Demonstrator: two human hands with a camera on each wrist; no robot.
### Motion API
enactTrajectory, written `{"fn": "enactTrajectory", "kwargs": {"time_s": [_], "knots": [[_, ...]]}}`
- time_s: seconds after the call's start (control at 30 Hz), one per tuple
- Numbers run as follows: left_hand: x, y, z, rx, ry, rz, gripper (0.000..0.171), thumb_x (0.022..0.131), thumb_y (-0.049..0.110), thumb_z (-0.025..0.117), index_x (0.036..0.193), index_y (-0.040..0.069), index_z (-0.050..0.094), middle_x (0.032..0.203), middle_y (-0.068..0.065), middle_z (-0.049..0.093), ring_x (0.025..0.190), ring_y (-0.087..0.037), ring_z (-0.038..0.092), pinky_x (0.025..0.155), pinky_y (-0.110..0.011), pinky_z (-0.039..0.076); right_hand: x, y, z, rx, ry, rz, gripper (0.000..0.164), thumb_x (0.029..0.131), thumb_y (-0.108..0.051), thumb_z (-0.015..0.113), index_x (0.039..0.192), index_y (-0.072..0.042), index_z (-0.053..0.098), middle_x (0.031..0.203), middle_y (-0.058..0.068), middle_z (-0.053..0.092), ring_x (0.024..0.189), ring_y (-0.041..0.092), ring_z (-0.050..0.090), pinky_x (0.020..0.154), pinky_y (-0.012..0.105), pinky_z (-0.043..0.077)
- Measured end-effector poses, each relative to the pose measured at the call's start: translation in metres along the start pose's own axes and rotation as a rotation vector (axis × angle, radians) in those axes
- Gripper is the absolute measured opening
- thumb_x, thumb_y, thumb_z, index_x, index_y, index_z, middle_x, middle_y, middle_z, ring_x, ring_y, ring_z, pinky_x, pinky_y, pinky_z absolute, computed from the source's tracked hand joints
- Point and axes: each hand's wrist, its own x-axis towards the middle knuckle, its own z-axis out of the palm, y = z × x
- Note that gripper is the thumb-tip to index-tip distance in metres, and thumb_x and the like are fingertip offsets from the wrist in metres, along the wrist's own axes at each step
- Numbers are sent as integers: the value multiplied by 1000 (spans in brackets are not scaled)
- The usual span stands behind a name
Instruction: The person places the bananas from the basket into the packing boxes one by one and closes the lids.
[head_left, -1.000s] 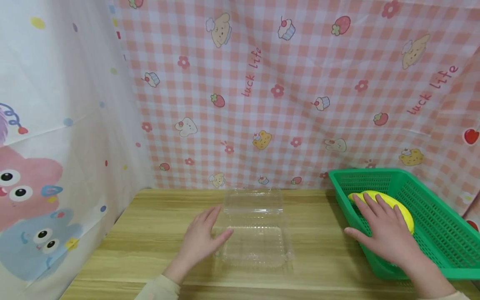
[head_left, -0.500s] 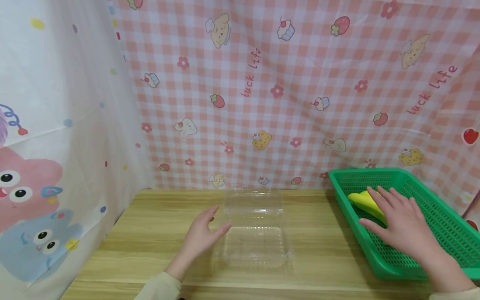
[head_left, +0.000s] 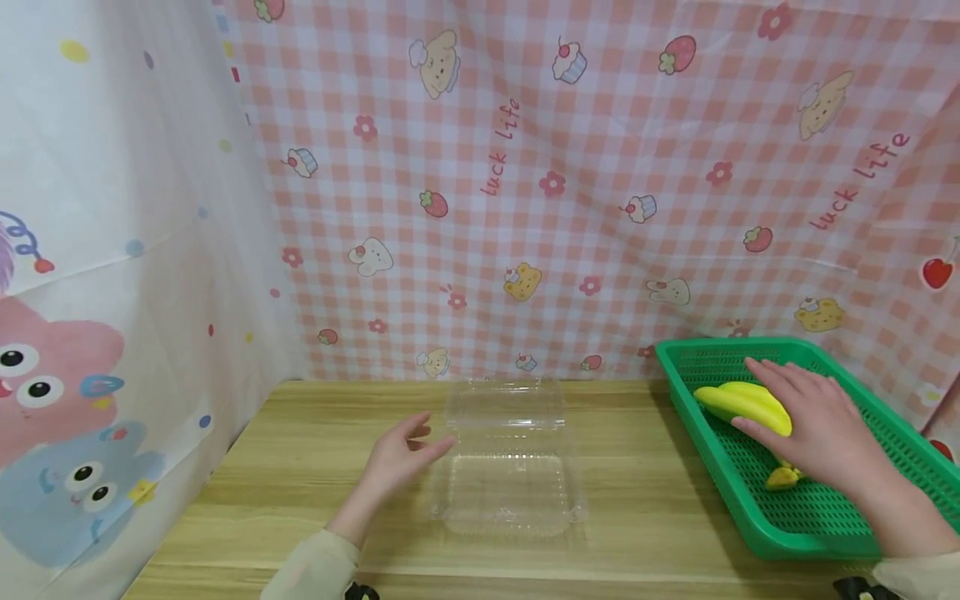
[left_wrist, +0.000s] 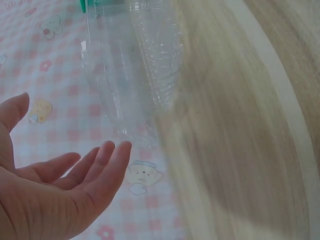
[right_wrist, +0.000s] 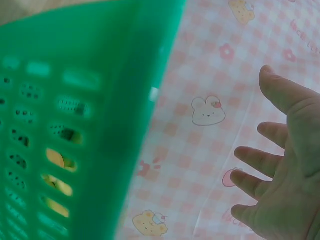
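A yellow bunch of bananas (head_left: 742, 404) lies in the green plastic basket (head_left: 757, 537) at the right, its brown-tipped stem end towards me. Above the basket, my right hand (head_left: 828, 433) has its fingers extended and hides part of the bunch in the head view. The right wrist view shows that hand (right_wrist: 285, 170) holding nothing, level above the basket wall (right_wrist: 120, 115). A clear plastic clamshell box (head_left: 510, 500) stands with its lid up on the wooden table. Just left of it is my left hand (head_left: 401, 458), fingers loosely bent, apart from the box in the left wrist view.
The wooden table (head_left: 630, 533) runs back to a pink checked cloth (head_left: 555, 225) with cartoon prints. A white cloth (head_left: 172, 292) hangs along the left side. The basket stands against the cloth at the back right.
My right hand has moved right, away from the bananas, so more of the bunch and its stem shows. My left hand has drawn slightly left from the box, its fingers bending a little more.
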Motion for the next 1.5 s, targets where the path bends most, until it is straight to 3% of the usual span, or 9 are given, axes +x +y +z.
{"fn": "enactTrajectory", "kwargs": {"time_s": [0.13,0.37,0.57,0.8,1.0,1.17,1.5], "knots": [[1,-3,-2,-37,-19,-32,69,89,36,75,139,-5,51,126,-26,60,111,-40,61,86,-47,57,4,4,-3,13,-23,7,80,87,-37,76,148,1,40,133,35,49,119,57,39,101,72,27],[3,-11,-3,-226,-67,-139,65,91,22,73,141,-10,45,126,-28,57,108,-40,60,78,-48,60,12,11,-7,8,-47,-7,78,86,-35,77,144,4,43,132,36,49,118,56,41,97,71,31],[6,-18,-2,-339,-104,-184,59,92,14,71,138,-13,45,122,-27,56,105,-43,61,77,-49,60,18,18,-7,8,-59,-9,75,87,-34,77,142,6,45,130,35,50,117,57,42,93,72,33],[8,-24,0,-352,-122,-201,53,91,4,69,135,-15,47,108,-22,61,95,-40,64,70,-45,62,23,26,-5,-3,-72,-6,73,86,-33,78,139,7,47,129,35,51,116,55,42,92,71,36],[9,-28,4,-348,-126,-208,50,89,-4,67,134,-16,48,100,-19,62,82,-28,64,62,-37,62,29,31,-3,-19,-90,-30,71,86,-32,78,137,8,48,127,35,52,115,55,44,92,70,36],[10,-30,6,-340,-132,-223,46,91,-5,65,133,-15,50,93,-15,60,71,-19,60,59,-33,61,35,35,-1,-37,-115,-20,70,87,-32,77,137,8,49,128,35,52,115,55,45,94,69,36],[12,-34,9,-361,-151,-237,45,92,-5,64,134,-13,50,83,-10,55,63,-15,56,53,-27,59,43,50,5,-38,-174,23,69,90,-35,74,138,8,48,129,37,50,116,56,43,94,70,35]]}}
